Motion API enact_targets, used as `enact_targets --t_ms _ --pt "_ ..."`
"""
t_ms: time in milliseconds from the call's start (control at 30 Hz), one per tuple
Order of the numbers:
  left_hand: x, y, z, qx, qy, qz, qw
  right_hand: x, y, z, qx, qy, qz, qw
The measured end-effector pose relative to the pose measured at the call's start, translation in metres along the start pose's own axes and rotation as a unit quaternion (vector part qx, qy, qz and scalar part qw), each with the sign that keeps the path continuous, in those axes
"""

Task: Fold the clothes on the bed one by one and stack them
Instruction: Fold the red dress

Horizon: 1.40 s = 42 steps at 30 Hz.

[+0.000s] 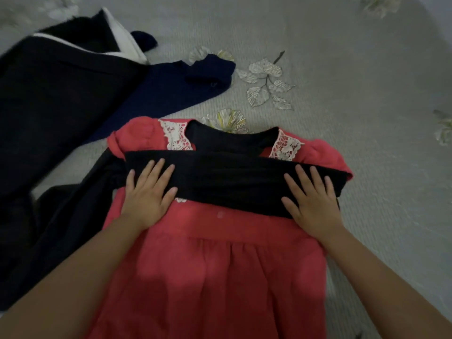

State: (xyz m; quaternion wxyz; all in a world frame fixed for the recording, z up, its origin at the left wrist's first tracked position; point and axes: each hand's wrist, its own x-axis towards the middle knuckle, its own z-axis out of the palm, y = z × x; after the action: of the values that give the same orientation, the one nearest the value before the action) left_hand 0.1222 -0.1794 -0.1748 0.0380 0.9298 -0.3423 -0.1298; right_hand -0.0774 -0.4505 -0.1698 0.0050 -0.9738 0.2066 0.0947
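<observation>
A: What lies on the bed (342,69)?
B: A black garment (61,99) far left, a red dress (215,277) in the middle.
A: And the hands?
B: Left hand (148,194) and right hand (313,201) press flat, fingers straight, on its black sash (227,177), gripping nothing.

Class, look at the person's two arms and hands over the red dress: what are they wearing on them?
Nothing that shows: the left hand and right hand are bare, without gloves, rings or bracelets. Both forearms are uncovered to the picture's lower edge, with no sleeve, cuff or watch in view.
</observation>
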Motion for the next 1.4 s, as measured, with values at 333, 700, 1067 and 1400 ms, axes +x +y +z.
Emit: enact_targets --t_ms 333,700,1067,1400 --pt "-0.158 -0.072 -0.009 -0.103 0.177 -0.269 0.941 -0.03 -0.097 -0.017 0.115 0.096 -0.071 0.986" --pt "-0.282 -0.103 0.022 -0.262 0.166 -0.4 0.863 -0.05 -0.206 -0.004 0.114 0.03 -0.131 0.984" --pt "-0.193 -0.094 -0.082 -0.5 0.307 -0.317 0.745 -0.052 -0.182 -0.028 0.236 0.021 -0.071 0.969" --pt "-0.04 0.132 -0.13 -0.657 -0.002 0.0 0.753 -0.087 -0.039 -0.082 0.399 0.188 0.149 0.885"
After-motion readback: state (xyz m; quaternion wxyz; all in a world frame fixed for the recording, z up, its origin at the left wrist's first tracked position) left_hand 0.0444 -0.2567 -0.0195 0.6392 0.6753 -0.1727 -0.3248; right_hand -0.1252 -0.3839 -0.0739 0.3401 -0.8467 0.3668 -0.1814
